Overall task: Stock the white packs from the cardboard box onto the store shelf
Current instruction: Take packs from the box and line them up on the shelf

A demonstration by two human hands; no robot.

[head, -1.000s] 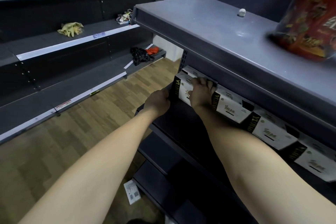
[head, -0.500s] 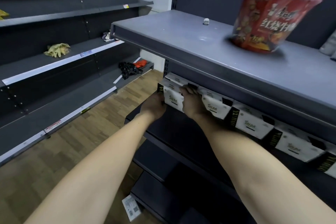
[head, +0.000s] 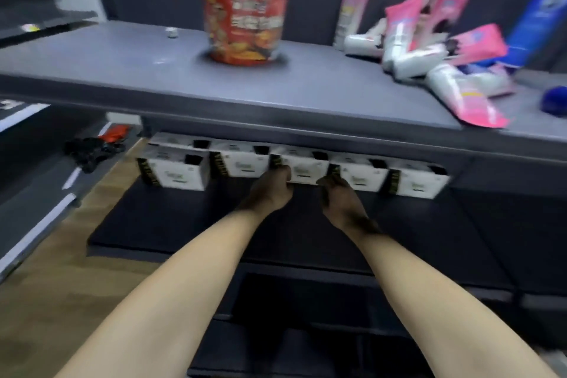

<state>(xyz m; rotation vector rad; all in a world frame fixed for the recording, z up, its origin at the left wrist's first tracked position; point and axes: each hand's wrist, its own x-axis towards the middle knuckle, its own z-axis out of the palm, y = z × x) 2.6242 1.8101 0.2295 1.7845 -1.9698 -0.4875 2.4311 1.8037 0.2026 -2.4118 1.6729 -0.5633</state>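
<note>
Several white packs with black side bands stand in a row on the dark shelf (head: 184, 215), under the grey upper shelf (head: 122, 70). The leftmost pack (head: 178, 172) sits a little forward of the others. My left hand (head: 270, 190) curls at the lower left corner of the middle pack (head: 306, 170). At that pack's lower right corner, next to a neighbouring pack (head: 362, 176), my right hand (head: 340, 196) curls too. The picture is blurred, so the fingertips are unclear. No cardboard box is in view.
On the upper shelf stand a red noodle cup (head: 245, 15), a heap of pink and white tubes (head: 429, 49) and a blue bottle (head: 540, 15). A black and red bundle (head: 92, 150) lies on a low shelf at left. Wooden floor (head: 46, 285) shows lower left.
Both hands left the leftmost pack and moved right along the row to the middle pack. The view swung right, bringing the tubes and blue bottle into sight.
</note>
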